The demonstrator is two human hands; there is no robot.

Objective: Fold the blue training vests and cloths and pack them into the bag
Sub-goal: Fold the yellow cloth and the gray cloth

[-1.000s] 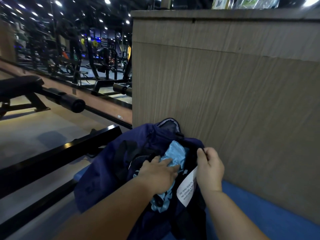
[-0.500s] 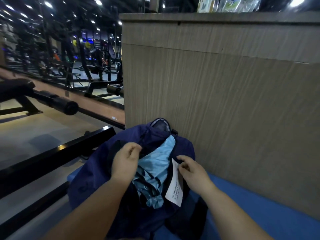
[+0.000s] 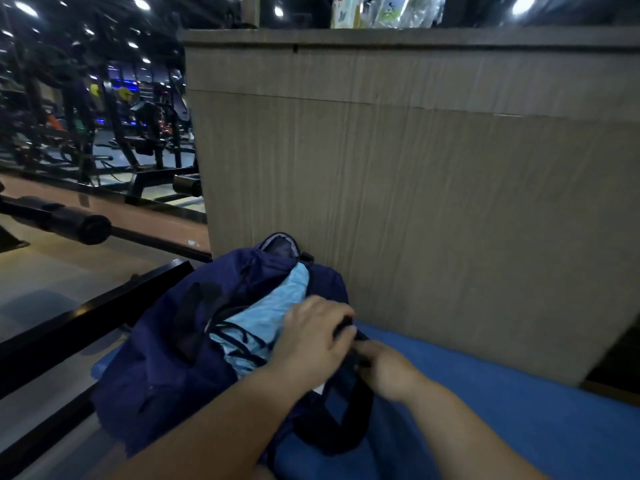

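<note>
A navy bag (image 3: 162, 344) lies on a blue mat (image 3: 502, 403) against a wooden counter. Its mouth gapes, and light blue cloth with dark trim (image 3: 266, 317) fills the opening. My left hand (image 3: 311, 337) reaches across the opening to the bag's right edge, fingers curled over the dark rim there. My right hand (image 3: 388, 368) meets it just to the right, gripping the same dark edge or strap of the bag. A black strap loop (image 3: 332, 431) hangs below the hands. The white tag is almost hidden under my wrists.
The tall wooden counter (image 3: 415, 185) rises right behind the bag. A black metal rail (image 3: 86, 313) runs along the left of the mat, with a padded roller bar (image 3: 79, 226) and gym machines beyond. The mat extends to the right.
My left hand moved from the bag's left rim across the cloth to the right edge. My right hand shifted inward to meet it, covering the white tag.
</note>
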